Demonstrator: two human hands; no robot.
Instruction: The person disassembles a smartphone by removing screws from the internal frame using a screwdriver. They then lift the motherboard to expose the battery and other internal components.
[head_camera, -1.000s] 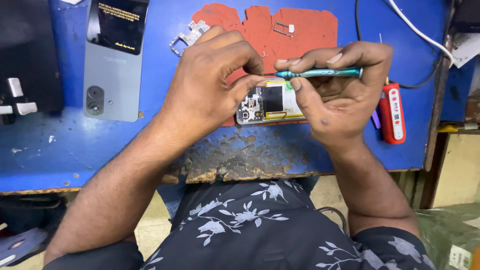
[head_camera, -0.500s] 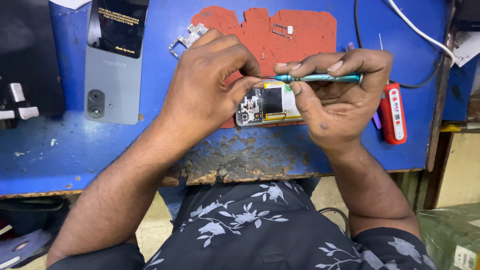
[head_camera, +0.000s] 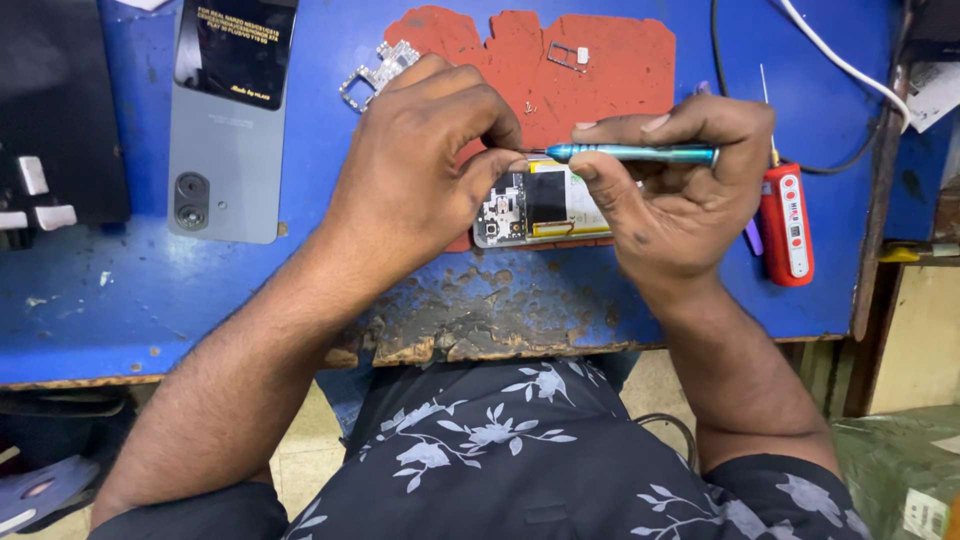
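Over the near edge of the blue bench (head_camera: 120, 320), my right hand (head_camera: 680, 200) clamps a teal screwdriver (head_camera: 630, 153) lying level, tip pointing left. My left hand (head_camera: 420, 170) pinches together at that tip, nearer it, just above the opened phone (head_camera: 540, 205).

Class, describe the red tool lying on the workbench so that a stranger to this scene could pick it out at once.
Start from the blue workbench and go to its right edge, past the person's right hand, which holds a teal screwdriver. Just beyond the knuckles lies a red pen-shaped tool, pointing away from the person. Unlike the flat red mat nearby, it is narrow, with a pale strip along its body.
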